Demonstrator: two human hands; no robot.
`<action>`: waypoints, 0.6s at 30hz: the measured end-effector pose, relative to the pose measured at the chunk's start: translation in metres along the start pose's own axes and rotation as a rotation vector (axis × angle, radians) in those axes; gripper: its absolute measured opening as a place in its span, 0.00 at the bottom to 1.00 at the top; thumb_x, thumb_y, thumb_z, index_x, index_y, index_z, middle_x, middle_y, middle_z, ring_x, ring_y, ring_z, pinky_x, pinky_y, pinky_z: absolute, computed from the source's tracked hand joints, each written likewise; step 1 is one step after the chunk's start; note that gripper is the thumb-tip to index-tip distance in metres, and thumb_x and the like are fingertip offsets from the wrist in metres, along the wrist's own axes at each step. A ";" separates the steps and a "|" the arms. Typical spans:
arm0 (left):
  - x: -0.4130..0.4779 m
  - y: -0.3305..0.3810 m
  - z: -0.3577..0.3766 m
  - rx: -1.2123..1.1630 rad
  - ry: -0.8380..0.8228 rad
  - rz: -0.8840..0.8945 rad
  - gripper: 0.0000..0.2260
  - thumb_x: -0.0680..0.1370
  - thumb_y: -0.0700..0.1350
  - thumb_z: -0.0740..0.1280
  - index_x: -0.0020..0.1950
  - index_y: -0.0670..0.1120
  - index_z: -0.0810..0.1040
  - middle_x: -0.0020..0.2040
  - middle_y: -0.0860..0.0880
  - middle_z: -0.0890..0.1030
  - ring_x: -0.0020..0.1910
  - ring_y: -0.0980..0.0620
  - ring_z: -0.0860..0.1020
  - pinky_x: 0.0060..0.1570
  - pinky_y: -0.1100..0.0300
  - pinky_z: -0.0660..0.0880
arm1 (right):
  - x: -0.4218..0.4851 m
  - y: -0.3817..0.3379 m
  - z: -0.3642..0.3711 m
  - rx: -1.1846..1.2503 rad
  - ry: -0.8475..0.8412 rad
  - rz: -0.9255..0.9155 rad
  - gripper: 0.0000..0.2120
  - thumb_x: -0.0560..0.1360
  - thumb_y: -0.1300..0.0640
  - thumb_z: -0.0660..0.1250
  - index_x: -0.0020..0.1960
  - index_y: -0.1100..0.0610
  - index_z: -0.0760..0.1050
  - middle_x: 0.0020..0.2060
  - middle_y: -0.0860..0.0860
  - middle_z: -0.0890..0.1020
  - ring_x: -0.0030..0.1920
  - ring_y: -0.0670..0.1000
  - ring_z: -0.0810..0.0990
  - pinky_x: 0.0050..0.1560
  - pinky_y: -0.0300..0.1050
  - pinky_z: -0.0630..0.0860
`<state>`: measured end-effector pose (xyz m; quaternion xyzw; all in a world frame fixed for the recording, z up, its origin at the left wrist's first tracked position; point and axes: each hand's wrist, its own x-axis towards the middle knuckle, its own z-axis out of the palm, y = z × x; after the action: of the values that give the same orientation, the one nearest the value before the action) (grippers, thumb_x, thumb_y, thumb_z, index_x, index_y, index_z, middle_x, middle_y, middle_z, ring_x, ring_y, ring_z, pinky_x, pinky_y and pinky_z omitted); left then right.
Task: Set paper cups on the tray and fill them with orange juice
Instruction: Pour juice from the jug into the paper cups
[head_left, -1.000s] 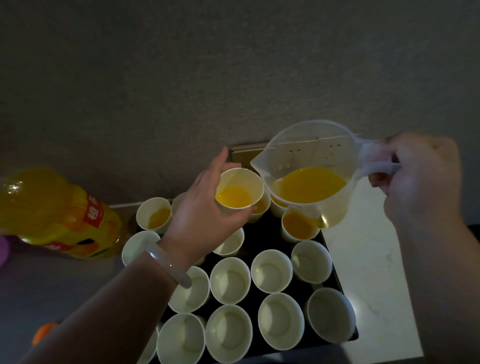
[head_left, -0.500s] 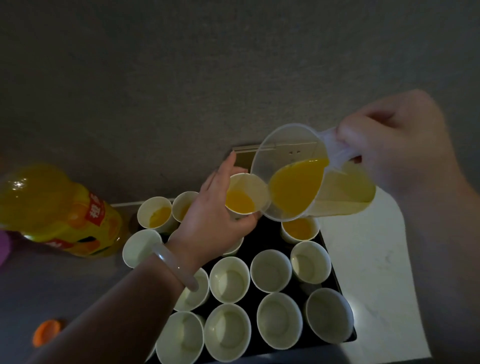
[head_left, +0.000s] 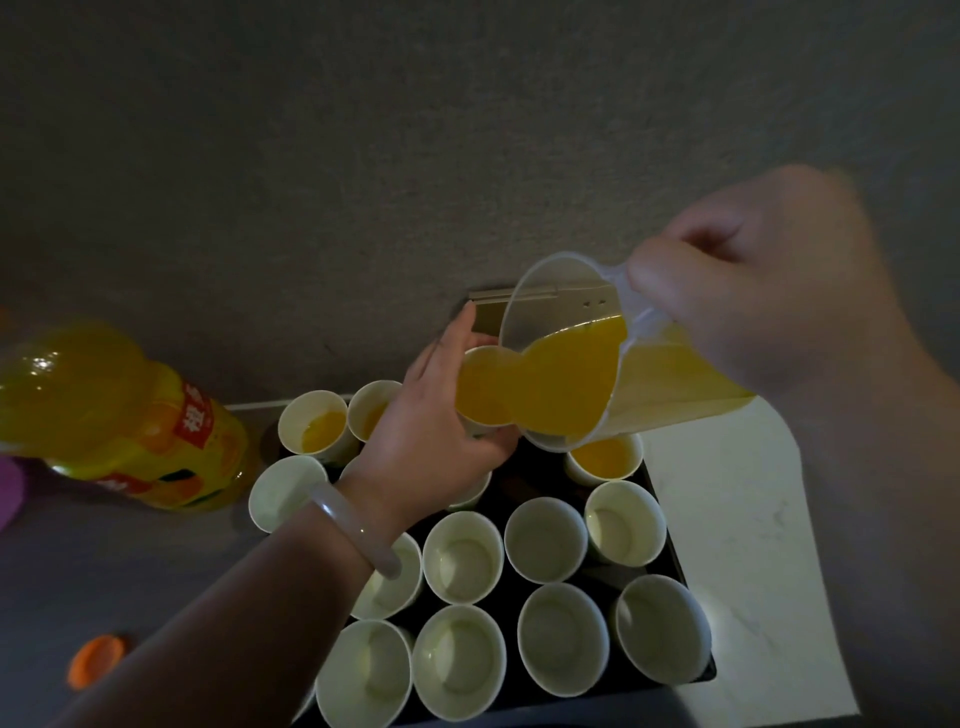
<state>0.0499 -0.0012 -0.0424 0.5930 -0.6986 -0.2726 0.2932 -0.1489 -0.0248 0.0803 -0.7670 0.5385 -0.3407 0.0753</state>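
The left hand (head_left: 431, 431) grips a cup (head_left: 480, 389) lifted over the tray's (head_left: 709, 673) far edge. The right hand (head_left: 769, 306), clamped on the handle, tips the jug (head_left: 571, 291) so that juice pools at its lip above that cup. At least three filled cups (head_left: 602, 457) stand at the tray's far side. The nearer empty cups (head_left: 545, 538) far outnumber them, so most of the filling seems left to do. Left of the tray are a bottle (head_left: 119, 415) and its cap (head_left: 96, 660). The left forearm crosses the tray's near-left cups.
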 end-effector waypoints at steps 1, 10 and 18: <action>0.000 0.000 0.000 0.001 0.003 0.003 0.47 0.69 0.49 0.75 0.79 0.52 0.48 0.62 0.66 0.66 0.63 0.70 0.60 0.54 0.86 0.55 | 0.000 -0.001 0.000 -0.006 0.001 -0.006 0.17 0.61 0.52 0.61 0.26 0.60 0.55 0.26 0.47 0.54 0.26 0.49 0.54 0.23 0.45 0.50; 0.000 -0.001 -0.003 -0.012 -0.005 -0.008 0.46 0.70 0.48 0.75 0.79 0.51 0.48 0.59 0.69 0.65 0.63 0.70 0.59 0.54 0.86 0.54 | -0.001 0.005 0.004 0.097 0.015 0.070 0.18 0.61 0.51 0.61 0.25 0.63 0.59 0.23 0.50 0.54 0.26 0.49 0.55 0.25 0.48 0.50; 0.001 -0.003 -0.005 -0.040 0.058 -0.043 0.45 0.70 0.49 0.75 0.78 0.54 0.50 0.63 0.66 0.68 0.61 0.71 0.62 0.52 0.86 0.56 | -0.017 0.032 0.019 0.521 0.192 0.350 0.15 0.62 0.57 0.63 0.30 0.68 0.63 0.24 0.54 0.58 0.26 0.55 0.57 0.22 0.47 0.56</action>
<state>0.0556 -0.0032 -0.0411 0.6095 -0.6713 -0.2753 0.3194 -0.1652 -0.0281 0.0430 -0.5821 0.5615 -0.5196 0.2756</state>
